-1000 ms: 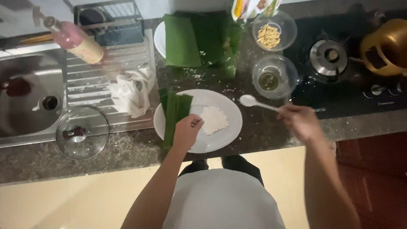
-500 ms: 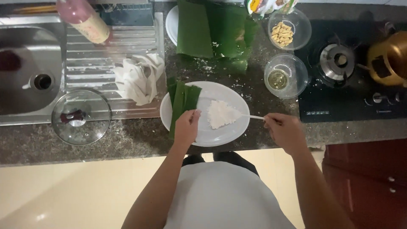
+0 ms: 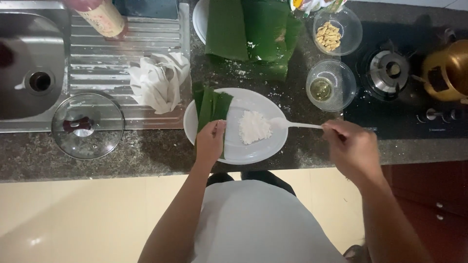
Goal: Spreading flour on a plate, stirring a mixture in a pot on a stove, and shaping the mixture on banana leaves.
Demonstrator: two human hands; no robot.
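Note:
A white plate (image 3: 261,148) sits on the dark granite counter in front of me. A flat white patty of dough (image 3: 253,127) lies in its middle. Folded green leaf strips (image 3: 210,103) rest across the plate's left side. My left hand (image 3: 209,142) presses down on the near end of those strips at the plate's left rim. My right hand (image 3: 352,148) holds the handle of a white plastic spoon (image 3: 288,124), whose bowl touches the right edge of the dough.
Behind the plate lie large banana leaves (image 3: 253,30). To the right stand a glass bowl of oil (image 3: 330,85), a bowl of nuts (image 3: 336,30), a gas stove (image 3: 390,69) and a brass kettle (image 3: 446,70). At left: crumpled white cloth (image 3: 158,84), glass lid (image 3: 87,125), sink (image 3: 29,73), bottle (image 3: 100,17).
My right hand has brought the spoon from the counter right of the plate to the dough's edge. My left hand stays on the leaf strips. The view has shifted slightly.

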